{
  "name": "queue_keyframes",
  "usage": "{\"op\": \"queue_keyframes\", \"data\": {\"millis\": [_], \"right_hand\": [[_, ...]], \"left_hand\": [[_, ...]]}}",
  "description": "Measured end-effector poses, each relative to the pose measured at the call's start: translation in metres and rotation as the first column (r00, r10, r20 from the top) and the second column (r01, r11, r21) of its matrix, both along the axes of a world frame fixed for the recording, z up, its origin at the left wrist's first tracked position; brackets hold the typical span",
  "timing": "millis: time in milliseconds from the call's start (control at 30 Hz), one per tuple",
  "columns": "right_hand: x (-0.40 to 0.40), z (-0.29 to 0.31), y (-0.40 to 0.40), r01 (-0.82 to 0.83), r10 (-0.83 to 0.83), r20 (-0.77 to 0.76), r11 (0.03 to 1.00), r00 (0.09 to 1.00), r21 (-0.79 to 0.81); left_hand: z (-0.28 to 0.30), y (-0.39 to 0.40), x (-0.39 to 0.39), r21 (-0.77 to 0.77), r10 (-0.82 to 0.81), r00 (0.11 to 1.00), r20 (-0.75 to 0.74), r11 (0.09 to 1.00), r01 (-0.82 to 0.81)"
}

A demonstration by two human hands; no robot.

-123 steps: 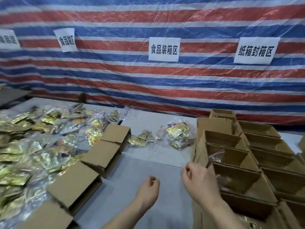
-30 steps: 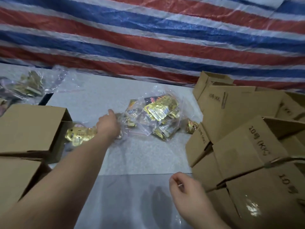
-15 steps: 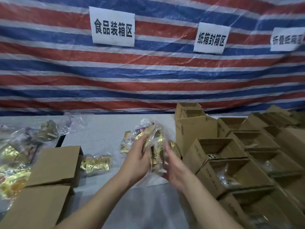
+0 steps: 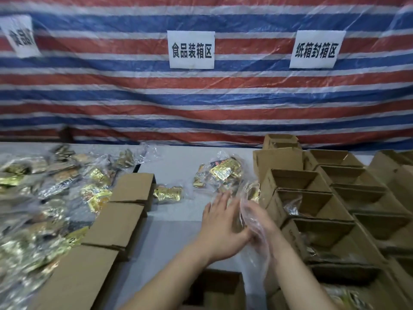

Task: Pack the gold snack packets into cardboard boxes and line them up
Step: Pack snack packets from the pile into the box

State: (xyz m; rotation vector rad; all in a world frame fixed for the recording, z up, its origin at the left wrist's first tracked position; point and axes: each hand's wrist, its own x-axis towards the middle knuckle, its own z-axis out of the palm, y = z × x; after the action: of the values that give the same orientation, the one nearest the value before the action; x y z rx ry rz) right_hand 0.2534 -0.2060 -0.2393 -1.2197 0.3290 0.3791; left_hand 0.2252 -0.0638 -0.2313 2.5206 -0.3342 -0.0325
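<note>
Heaps of gold snack packets (image 4: 44,198) in clear bags cover the left part of the grey table (image 4: 174,238), so in my judgement most of the stock is not yet packed. Beside them a row of closed cardboard boxes (image 4: 125,222) runs from the near edge toward the striped tarp (image 4: 201,104), lying end to end; whether they are filled cannot be told. Just past the farthest of these lies one small bag of gold packets (image 4: 168,193), and farther right a larger bag (image 4: 220,173), both on the table. In the middle the left hand (image 4: 220,227) has its fingers spread and fairly straight, its palm against a clear bag of packets (image 4: 251,195). The right hand (image 4: 260,229), pressed close to it, lies under the bag's film; its fingers seem to hold the bag, though blur and plastic hide just how. This bag sits just beside the nearest wall of the open cardboard boxes (image 4: 312,200) on the right, which stand in rows with their mouths up. A few show packets or plastic inside, others look bare, so filling them appears to be partway through.
</note>
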Motion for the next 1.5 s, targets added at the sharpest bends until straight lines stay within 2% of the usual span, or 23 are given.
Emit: {"op": "queue_keyframes", "data": {"millis": [67,133,200,233,267,333,400,500,600,667,733,867,933,1000,1100,1233,1300,1433,1467,1500], "right_hand": [[-0.007,-0.002,0.000,0.000,0.004,0.053,0.997,0.999,-0.079],[-0.016,-0.014,-0.002,0.050,-0.036,0.120,0.993,0.992,-0.111],[-0.027,-0.032,-0.001,0.087,-0.049,0.215,0.982,0.975,-0.168],[-0.034,-0.036,0.002,0.091,-0.014,0.282,0.961,0.959,-0.261],[-0.040,-0.040,0.007,0.101,0.038,0.343,0.920,0.938,-0.379],[-0.050,-0.053,0.020,0.049,0.193,0.364,0.826,0.911,-0.562],[-0.057,-0.069,0.034,-0.084,0.409,0.294,0.692,0.864,-0.717],[-0.060,-0.094,0.044,-0.233,0.688,0.161,0.442,0.708,-0.866],[-0.063,-0.119,0.049,-0.352,0.835,0.026,0.260,0.550,-0.899],[-0.066,-0.131,0.048,-0.448,0.877,-0.066,0.177,0.475,-0.876],[-0.066,-0.141,0.047,-0.541,0.886,-0.129,0.152,0.446,-0.827],[-0.055,-0.150,0.050,-0.678,0.875,-0.194,0.186,0.444,-0.711],[-0.049,-0.151,0.053,-0.711,0.876,-0.246,0.144,0.415,-0.688],[-0.043,-0.154,0.056,-0.710,0.875,-0.336,0.011,0.348,-0.705],[-0.041,-0.168,0.064,-0.686,0.819,-0.533,-0.262,0.214,-0.679],[-0.048,-0.189,0.086,-0.535,0.744,-0.635,-0.457,0.207,-0.710],[-0.052,-0.192,0.092,-0.515,0.737,-0.633,-0.456,0.238,-0.725],[-0.054,-0.176,0.082,-0.650,0.747,-0.486,-0.096,0.454,-0.754],[-0.052,-0.171,0.078,-0.642,0.753,-0.456,-0.058,0.474,-0.764],[-0.050,-0.165,0.074,-0.615,0.754,-0.449,-0.076,0.479,-0.785]], "left_hand": [[-0.013,0.018,-0.017,-0.163,0.015,0.985,-0.171,0.986,-0.043],[-0.039,0.045,-0.034,-0.284,0.099,0.937,-0.335,0.937,-0.201],[-0.073,0.070,-0.052,-0.201,0.207,0.885,-0.418,0.928,-0.312],[-0.091,0.079,-0.060,-0.126,0.247,0.864,-0.438,0.935,-0.331],[-0.108,0.086,-0.067,-0.058,0.276,0.846,-0.456,0.939,-0.338],[-0.135,0.094,-0.076,0.004,0.303,0.819,-0.488,0.939,-0.344],[-0.153,0.099,-0.078,-0.012,0.294,0.798,-0.525,0.936,-0.353],[-0.165,0.098,-0.078,-0.048,0.279,0.786,-0.551,0.930,-0.364],[-0.168,0.095,-0.079,-0.160,0.254,0.778,-0.575,0.897,-0.411],[-0.169,0.095,-0.081,-0.222,0.237,0.779,-0.581,0.875,-0.431],[-0.171,0.094,-0.085,-0.255,0.214,0.782,-0.585,0.867,-0.428],[-0.173,0.096,-0.086,-0.280,0.192,0.798,-0.572,0.868,-0.409],[-0.175,0.098,-0.085,-0.282,0.170,0.801,-0.574,0.877,-0.388],[-0.176,0.101,-0.085,-0.292,0.155,0.807,-0.570,0.880,-0.375],[-0.179,0.103,-0.089,-0.314,0.135,0.806,-0.577,0.874,-0.372],[-0.186,0.100,-0.091,-0.313,0.168,0.825,-0.539,0.869,-0.382],[-0.186,0.098,-0.091,-0.311,0.169,0.835,-0.523,0.874,-0.372],[-0.187,0.097,-0.091,-0.286,0.181,0.852,-0.490,0.891,-0.354],[-0.187,0.096,-0.090,-0.287,0.189,0.850,-0.492,0.886,-0.363],[-0.188,0.096,-0.090,-0.291,0.196,0.847,-0.495,0.880,-0.374]]}}
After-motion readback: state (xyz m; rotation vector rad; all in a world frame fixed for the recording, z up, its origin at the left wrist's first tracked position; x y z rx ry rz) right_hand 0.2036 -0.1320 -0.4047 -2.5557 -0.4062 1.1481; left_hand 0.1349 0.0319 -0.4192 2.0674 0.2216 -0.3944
